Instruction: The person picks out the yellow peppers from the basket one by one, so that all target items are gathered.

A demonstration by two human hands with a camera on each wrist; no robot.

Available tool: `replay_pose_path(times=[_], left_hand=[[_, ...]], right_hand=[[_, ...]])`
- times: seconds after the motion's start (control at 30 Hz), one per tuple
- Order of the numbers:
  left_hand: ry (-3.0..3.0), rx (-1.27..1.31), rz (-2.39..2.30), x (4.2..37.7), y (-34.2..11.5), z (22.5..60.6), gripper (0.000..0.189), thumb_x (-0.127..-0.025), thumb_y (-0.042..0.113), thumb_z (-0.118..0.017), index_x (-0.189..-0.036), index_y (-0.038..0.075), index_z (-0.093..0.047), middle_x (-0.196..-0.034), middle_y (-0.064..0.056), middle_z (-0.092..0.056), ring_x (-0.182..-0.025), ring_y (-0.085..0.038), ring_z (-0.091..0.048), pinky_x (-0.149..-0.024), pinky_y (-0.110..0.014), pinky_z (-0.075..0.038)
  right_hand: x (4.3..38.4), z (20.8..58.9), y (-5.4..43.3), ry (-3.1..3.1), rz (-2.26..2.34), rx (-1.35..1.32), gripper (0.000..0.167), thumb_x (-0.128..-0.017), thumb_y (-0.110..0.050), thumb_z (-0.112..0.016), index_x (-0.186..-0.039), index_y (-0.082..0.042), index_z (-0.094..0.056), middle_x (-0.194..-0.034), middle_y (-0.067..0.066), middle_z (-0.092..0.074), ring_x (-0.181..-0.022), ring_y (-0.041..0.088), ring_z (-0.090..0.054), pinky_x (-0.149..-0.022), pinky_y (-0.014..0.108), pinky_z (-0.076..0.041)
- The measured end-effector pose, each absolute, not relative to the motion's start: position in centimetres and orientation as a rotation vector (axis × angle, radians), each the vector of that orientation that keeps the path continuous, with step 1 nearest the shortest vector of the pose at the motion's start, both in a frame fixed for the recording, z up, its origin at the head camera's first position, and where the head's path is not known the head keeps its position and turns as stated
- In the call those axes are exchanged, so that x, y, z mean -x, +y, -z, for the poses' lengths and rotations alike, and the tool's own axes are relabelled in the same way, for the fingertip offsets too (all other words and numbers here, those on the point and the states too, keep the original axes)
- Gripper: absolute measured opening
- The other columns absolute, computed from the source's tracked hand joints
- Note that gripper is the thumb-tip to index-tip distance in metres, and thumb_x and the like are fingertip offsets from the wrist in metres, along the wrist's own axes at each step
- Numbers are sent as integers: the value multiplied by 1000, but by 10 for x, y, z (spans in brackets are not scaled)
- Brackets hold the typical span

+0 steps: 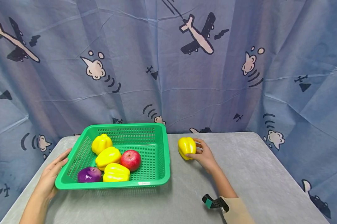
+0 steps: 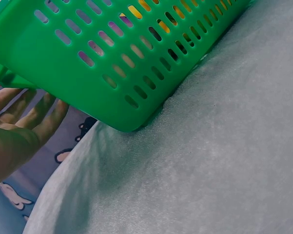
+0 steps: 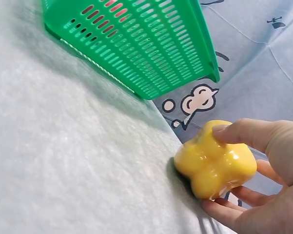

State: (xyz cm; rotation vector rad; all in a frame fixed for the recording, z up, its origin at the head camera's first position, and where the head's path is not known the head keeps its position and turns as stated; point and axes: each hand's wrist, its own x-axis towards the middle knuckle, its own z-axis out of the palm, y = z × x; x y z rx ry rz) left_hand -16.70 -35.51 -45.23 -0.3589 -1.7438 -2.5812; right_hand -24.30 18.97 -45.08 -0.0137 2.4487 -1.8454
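Observation:
At the left, a green plastic basket (image 1: 140,184) stands on the grey table. My left hand (image 1: 49,177) holds its left rim, with fingers under the edge in the left wrist view (image 2: 19,122). Inside lie yellow bell peppers (image 1: 102,144), a red apple-like fruit (image 1: 130,160) and a glossy purple vegetable (image 1: 89,175). Right of the basket, my right hand (image 1: 204,155) grips another yellow bell pepper (image 1: 186,148) between thumb and fingers. In the right wrist view this pepper (image 3: 214,161) is low over the tabletop; whether it touches is hard to tell.
A blue curtain (image 1: 168,68) printed with aeroplanes hangs behind and beside the table (image 1: 258,174). The table's back edge runs close behind the basket and the pepper. A black strap with a green patch (image 1: 214,203) is on my right wrist.

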Motion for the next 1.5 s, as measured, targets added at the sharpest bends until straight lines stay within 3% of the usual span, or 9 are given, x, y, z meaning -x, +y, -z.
replay_pose_path(times=[0.27, 0.53, 0.8, 1.13, 1.5], left_hand=[[-1730, 356, 2593, 167, -355, 452, 52, -114, 3, -33, -139, 29, -70, -126, 8, -74, -98, -11, -76, -78, -27, -66], [-1730, 358, 2596, 168, -355, 452, 52, -115, 3, -33, -139, 29, -70, -127, 9, -73, -99, -12, -76, -79, -27, -66], [-1711, 379, 2610, 169, -355, 453, 52, -114, 3, -32, -139, 28, -70, -128, 9, -73, -101, -11, -75, -81, -26, -65], [-1705, 390, 2631, 168, -355, 453, 52, -114, 2, -32, -139, 28, -70, -127, 7, -74, -100, -12, -76, -80, -27, -65], [-1689, 402, 2638, 167, -356, 454, 53, -114, 2, -31, -140, 27, -70, -126, 6, -74, -100, -12, -76, -80, -27, -65]], right_hand=[[240, 452, 184, 2523, 1818, -3, 85, -90, -1, -80, -161, -3, -33, -157, 32, -38, -136, 53, -52, -108, 56, -54], [240, 449, 184, 2515, 1795, -22, 89, -88, 0, -81, -162, -4, -31, -154, 34, -40, -131, 51, -56, -102, 50, -58], [241, 450, 183, 2526, 1805, -84, 76, -96, -12, -77, -159, -4, -35, -151, 33, -43, -131, 50, -55, -94, 44, -63], [242, 452, 183, 2486, 1800, -82, 87, -97, -9, -74, -167, -6, -23, -160, 35, -33, -143, 55, -44, -110, 58, -53], [239, 450, 179, 2508, 1794, -76, 82, -96, -7, -75, -164, -6, -30, -158, 36, -36, -141, 58, -45, -109, 61, -53]])
